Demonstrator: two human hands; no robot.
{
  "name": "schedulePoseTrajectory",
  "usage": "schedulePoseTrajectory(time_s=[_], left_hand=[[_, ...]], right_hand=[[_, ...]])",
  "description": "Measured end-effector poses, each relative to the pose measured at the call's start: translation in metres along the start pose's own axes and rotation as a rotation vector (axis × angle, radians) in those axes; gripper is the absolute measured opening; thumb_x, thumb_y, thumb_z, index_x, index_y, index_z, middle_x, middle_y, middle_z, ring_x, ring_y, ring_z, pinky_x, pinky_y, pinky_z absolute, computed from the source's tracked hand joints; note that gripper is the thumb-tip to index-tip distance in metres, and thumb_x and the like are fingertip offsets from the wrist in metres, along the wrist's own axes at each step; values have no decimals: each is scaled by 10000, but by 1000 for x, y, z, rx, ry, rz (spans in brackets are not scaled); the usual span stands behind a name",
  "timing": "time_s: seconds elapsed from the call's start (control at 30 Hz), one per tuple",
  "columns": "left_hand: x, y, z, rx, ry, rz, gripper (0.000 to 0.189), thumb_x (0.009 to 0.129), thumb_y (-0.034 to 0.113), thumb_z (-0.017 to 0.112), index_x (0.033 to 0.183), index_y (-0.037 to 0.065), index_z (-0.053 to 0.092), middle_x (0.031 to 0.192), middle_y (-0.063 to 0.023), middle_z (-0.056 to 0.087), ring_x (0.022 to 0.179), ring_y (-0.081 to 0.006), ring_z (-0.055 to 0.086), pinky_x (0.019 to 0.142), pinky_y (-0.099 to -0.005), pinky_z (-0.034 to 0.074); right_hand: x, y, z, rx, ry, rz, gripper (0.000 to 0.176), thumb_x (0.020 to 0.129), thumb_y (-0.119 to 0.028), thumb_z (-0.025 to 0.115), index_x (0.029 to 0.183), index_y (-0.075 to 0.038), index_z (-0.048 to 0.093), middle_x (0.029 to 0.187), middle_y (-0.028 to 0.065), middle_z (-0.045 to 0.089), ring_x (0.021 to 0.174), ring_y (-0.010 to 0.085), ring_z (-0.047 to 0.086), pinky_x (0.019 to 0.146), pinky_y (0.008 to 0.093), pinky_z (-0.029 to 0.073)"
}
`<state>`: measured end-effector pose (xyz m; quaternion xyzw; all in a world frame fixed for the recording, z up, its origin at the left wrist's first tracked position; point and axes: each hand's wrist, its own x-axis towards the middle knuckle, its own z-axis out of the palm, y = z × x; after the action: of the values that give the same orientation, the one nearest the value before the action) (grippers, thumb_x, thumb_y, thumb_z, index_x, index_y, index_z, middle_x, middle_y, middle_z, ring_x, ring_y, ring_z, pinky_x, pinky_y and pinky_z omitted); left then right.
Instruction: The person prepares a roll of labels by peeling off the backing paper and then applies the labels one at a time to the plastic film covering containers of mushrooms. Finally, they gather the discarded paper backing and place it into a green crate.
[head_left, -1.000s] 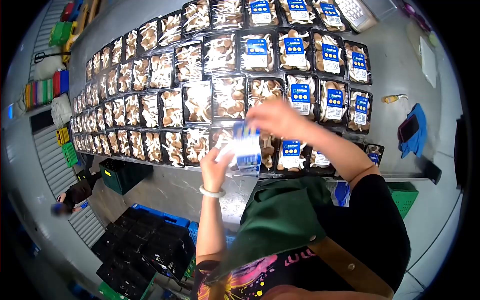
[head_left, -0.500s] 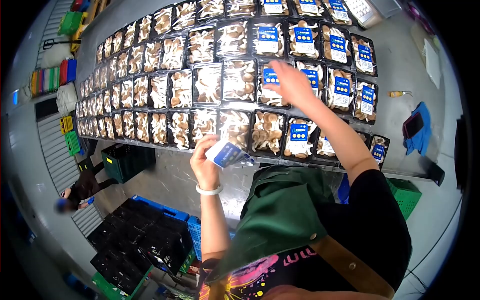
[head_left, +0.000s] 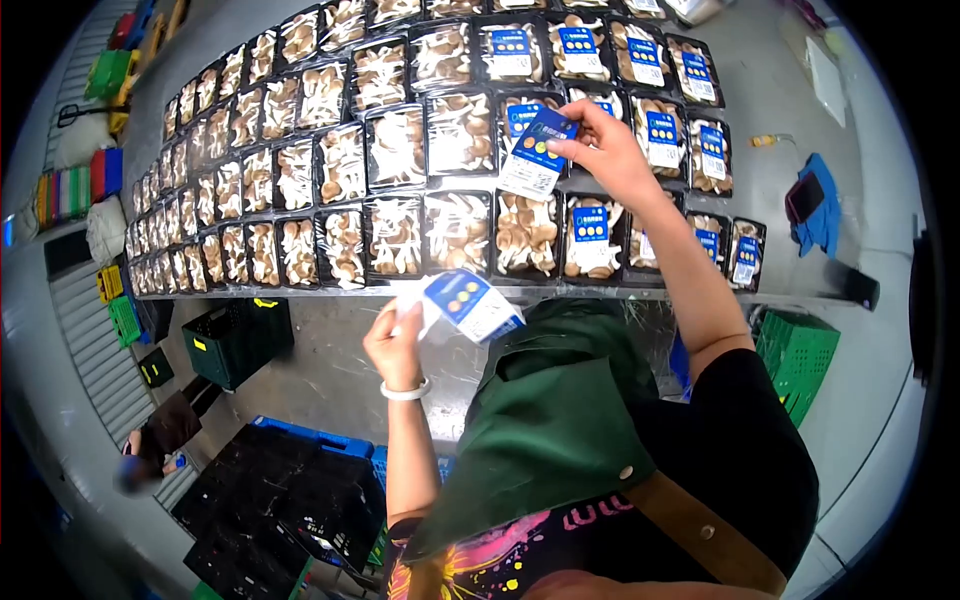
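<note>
Between the thumb and fingers of my right hand (head_left: 600,150) is a single blue-and-white label (head_left: 537,155), held over the rows of packs. My left hand (head_left: 397,345) pinches a small stack of similar labels (head_left: 472,305) in front of the table's near edge. Black trays of mushrooms under clear film stand in several rows; an unlabelled one (head_left: 527,235) lies just below the label in my right hand. To its right, a pack (head_left: 592,237) bears a blue-and-white label, as do several others on the right side.
On the metal table (head_left: 765,200), at the right, lie a blue cloth (head_left: 820,205) with a dark phone-like object and a small yellow-handled tool (head_left: 768,140). Green crates (head_left: 797,362) and black crates (head_left: 260,490) stand below. Another person (head_left: 160,440) is at the lower left.
My right hand has gone from over a labelled pack to holding a separate label slightly above the packs. My left hand with the label stack has moved slightly down and left. The view has shifted.
</note>
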<state>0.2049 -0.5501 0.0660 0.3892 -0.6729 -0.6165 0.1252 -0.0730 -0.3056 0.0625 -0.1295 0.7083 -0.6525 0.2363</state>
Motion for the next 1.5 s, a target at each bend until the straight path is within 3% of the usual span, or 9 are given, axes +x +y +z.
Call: schedulePoseTrajectory(time_s=[0.13, 0.4, 0.57, 0.77, 0.83, 0.9, 1.17, 1.37, 1.5], left_hand=[[4, -7, -37, -330, -85, 85, 208, 804, -110, 605, 715, 41, 494, 910, -102, 661, 841, -119, 591, 741, -257, 479], [10, -1, -53, 110, -377, 295, 150, 786, -86, 604, 907, -38, 678, 978, -93, 653, 943, -162, 602, 845, -281, 463], [-2, 17, -41, -133, -402, 56, 142, 836, -75, 585, 945, -30, 664, 934, -54, 672, 844, -104, 603, 754, -233, 471], [9, -21, -78, 185, -564, 95, 62, 843, -38, 611, 794, -1, 601, 742, 30, 589, 628, -20, 451, 539, -178, 349], [12, -44, -99, 269, -470, 64, 256, 826, -9, 664, 662, 24, 470, 704, 41, 525, 643, -33, 446, 572, -195, 362], [10, -37, -111, 78, -268, 211, 277, 779, -40, 714, 635, -4, 480, 729, 10, 570, 681, -85, 493, 624, -254, 415], [9, -18, -158, -242, -190, 133, 408, 774, -105, 631, 1136, 62, 541, 918, -36, 572, 832, -126, 541, 765, -243, 448], [8, -16, -171, 26, -246, 356, 145, 772, -135, 619, 836, -23, 686, 978, -65, 612, 893, -135, 591, 773, -232, 470], [2, -18, -170, -117, -344, 244, 151, 831, -117, 588, 944, -24, 624, 1008, -90, 656, 915, -138, 621, 814, -256, 501]], right_hand=[[-34, 45, 33, -522, -319, 220, 431, 769, -233, 781, 1095, -52, 565, 1042, 152, 642, 947, 292, 632, 787, 392, 493], [-58, 63, 81, -1405, 11, -175, 608, 693, -330, 802, 1172, -71, 533, 1010, 104, 597, 960, 255, 598, 755, 386, 470], [-106, -9, 151, -362, -490, 45, 619, 856, -428, 693, 1315, -51, 520, 1170, 176, 614, 1054, 321, 608, 867, 392, 499], [-134, -18, 195, -687, -605, -160, 259, 872, -283, 664, 1015, -67, 662, 904, 101, 667, 877, 297, 648, 762, 397, 524], [-126, -9, 183, -639, -332, -536, 199, 885, -246, 644, 960, -66, 679, 893, 108, 672, 843, 298, 652, 748, 386, 528], [-98, -20, 161, -354, -117, -274, 153, 877, -177, 663, 957, -47, 678, 893, 76, 683, 822, 177, 658, 744, 297, 518], [-22, 99, 172, -1052, -101, -210, 403, 724, -279, 787, 994, -55, 589, 985, 125, 649, 1004, 323, 619, 818, 435, 481], [-52, 39, 218, -1112, 46, -363, 756, 716, -388, 801, 1311, -66, 466, 1082, 133, 566, 1010, 311, 588, 847, 434, 465], [-113, -25, 288, -415, -691, -221, 577, 796, -439, 745, 1225, -88, 588, 1056, 178, 656, 1006, 310, 641, 844, 395, 504]])
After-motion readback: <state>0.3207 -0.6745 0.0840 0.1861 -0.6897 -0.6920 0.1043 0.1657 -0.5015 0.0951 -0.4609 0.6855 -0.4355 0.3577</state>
